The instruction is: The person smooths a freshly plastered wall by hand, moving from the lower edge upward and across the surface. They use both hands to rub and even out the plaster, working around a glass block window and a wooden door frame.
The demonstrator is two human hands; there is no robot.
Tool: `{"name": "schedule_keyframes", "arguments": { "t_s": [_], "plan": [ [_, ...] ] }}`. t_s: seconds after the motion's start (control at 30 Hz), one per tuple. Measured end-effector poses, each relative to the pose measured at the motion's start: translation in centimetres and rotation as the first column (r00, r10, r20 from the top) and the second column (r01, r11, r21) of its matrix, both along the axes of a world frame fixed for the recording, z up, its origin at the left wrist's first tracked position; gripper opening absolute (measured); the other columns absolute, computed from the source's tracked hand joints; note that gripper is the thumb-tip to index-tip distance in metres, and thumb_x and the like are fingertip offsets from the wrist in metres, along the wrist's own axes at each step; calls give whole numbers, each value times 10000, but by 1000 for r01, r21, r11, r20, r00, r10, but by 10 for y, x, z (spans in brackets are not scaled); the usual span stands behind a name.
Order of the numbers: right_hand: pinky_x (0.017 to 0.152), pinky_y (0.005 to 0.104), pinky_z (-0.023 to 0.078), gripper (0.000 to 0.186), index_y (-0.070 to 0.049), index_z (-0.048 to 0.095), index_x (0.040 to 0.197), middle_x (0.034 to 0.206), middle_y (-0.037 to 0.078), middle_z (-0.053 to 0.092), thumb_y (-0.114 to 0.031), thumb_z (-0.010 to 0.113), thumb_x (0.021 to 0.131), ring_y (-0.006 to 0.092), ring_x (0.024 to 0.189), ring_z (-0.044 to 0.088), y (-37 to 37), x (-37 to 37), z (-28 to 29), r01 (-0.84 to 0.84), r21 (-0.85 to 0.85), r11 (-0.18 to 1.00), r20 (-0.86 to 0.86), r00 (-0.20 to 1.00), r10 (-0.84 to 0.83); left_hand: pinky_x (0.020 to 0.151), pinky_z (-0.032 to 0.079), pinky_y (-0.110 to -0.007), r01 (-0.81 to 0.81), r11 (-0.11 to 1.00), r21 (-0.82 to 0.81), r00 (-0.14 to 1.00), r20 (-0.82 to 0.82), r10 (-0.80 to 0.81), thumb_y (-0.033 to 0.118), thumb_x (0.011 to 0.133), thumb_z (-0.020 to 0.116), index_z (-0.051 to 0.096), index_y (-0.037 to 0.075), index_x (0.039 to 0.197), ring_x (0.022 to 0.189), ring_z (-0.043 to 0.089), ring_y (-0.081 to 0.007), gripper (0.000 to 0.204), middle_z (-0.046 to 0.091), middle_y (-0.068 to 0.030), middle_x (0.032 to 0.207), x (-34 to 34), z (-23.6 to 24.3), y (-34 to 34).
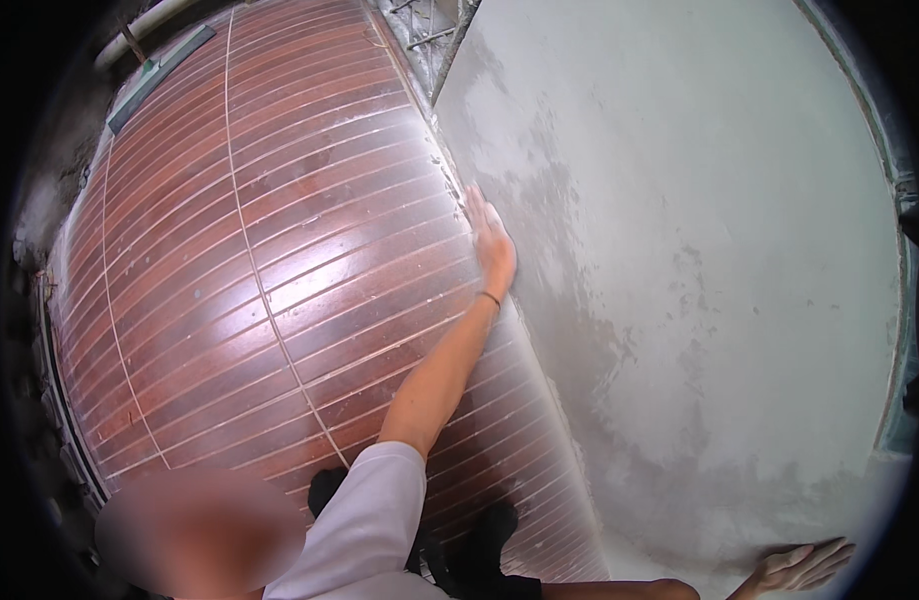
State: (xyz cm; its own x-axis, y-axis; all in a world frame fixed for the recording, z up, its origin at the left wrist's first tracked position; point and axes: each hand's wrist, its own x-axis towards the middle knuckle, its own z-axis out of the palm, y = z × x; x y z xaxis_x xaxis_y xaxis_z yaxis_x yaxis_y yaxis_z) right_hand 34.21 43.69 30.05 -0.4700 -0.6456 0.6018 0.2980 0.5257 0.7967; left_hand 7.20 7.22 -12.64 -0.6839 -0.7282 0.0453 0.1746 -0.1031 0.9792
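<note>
Both hands lie flat and spread, gripping nothing: my left hand (492,243) presses the near edge of the big grey panel (699,270), my right hand (797,566) rests open on its lower corner. I judge that panel to be heavy, stiff and gritty, brittle at the corners, so it is best held along its edges with open palms. It stands just right of the wooden floor (259,270), red-brown planks, glossy and probably slick underfoot. Beyond the panel's top edge sits a metal rack (424,30); a pale pipe (144,28) lies at the floor's far corner.
</note>
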Motion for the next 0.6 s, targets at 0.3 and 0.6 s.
{"name": "schedule_keyframes", "arguments": {
  "t_s": [0.3, 0.6],
  "plan": [
    [1118, 451, 292, 532, 44, 457, 1393, 1467, 204, 427, -321, 280, 1050, 357, 1373, 393, 8, 2, 3, -4, 7, 1000, 6, 1000, 4, 1211, 49, -420, 153, 983, -106, 987, 68, -146, 288, 1054, 201, 110, 26, 1535, 1481, 56, -343, 555, 72, -186, 1602, 33, 5, 34],
    [1122, 449, 292, 528, 46, 459, 1390, 1467, 201, 428, -316, 278, 1051, 351, 1372, 396, 4, 1, 1, 3, 5, 1000, -21, 1000, -3, 1211, 51, -392, 21, 1000, -11, 996, 88, -20, 332, 1055, 194, 103, 14, 1532, 1487, 51, -307, 580, 76, -183, 1603, -1, 4, 7]
  ]
}}
